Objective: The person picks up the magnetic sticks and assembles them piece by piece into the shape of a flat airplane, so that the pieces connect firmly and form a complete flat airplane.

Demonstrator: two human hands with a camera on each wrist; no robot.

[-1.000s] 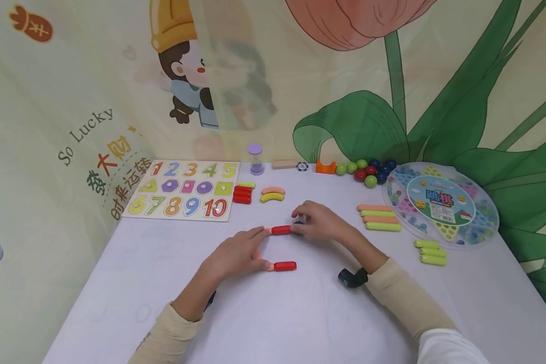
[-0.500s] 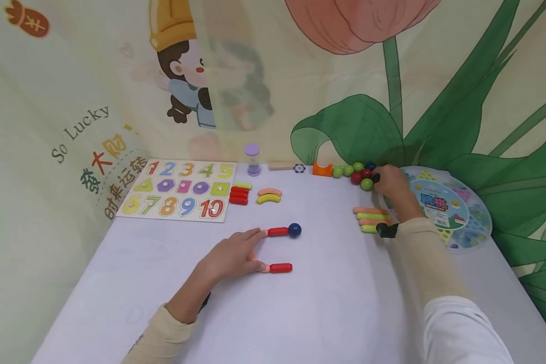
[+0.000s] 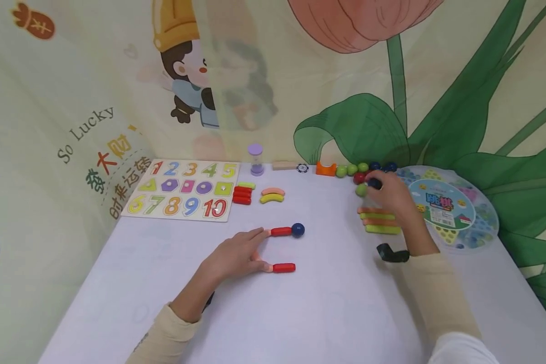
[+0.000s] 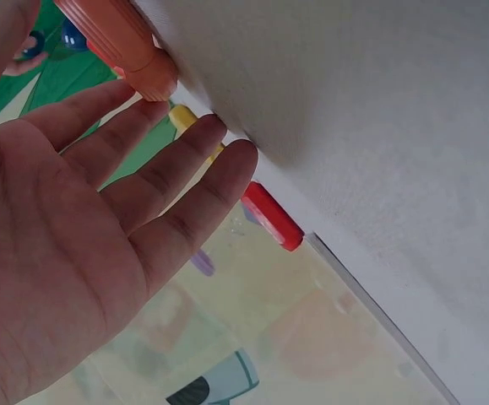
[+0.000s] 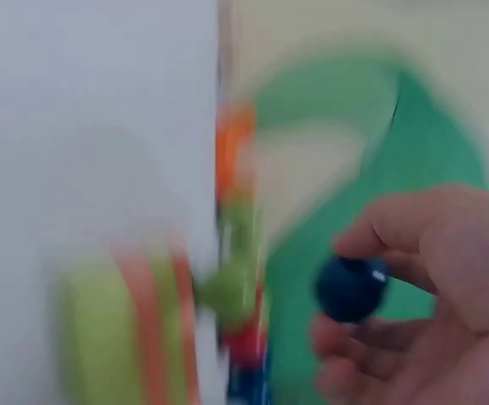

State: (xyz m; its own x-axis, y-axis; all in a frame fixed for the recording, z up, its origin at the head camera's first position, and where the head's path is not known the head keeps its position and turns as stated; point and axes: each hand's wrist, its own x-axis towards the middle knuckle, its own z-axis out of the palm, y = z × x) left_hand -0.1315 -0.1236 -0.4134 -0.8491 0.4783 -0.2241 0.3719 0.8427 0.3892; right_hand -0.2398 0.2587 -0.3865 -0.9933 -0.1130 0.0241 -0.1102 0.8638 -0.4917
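Observation:
In the head view my left hand [image 3: 235, 257] lies on the table, fingers mostly straight, touching an orange-pink curved piece [image 4: 126, 42] largely hidden beneath it. From that piece's two ends run an upper red stick [image 3: 280, 231] and a lower red stick [image 3: 284, 268], pointing right. A dark blue ball [image 3: 298, 230] sits at the upper stick's right end. My right hand [image 3: 395, 194] is raised over the back right of the table and pinches another dark blue ball [image 5: 351, 289] between thumb and fingers.
Green, red and blue balls [image 3: 359, 177] cluster at the back right, beside a round game board [image 3: 475, 202]. Green and orange sticks [image 3: 381, 222] lie in front. A number puzzle board [image 3: 132, 208], red sticks [image 3: 242, 195], curved pieces [image 3: 272, 197] and an hourglass [image 3: 256, 161] stand at back left.
My right hand let go of a blue ball at the upper red stick, moved to the ball cluster and now lifts another blue ball, coming slightly back. The left hand stays put.

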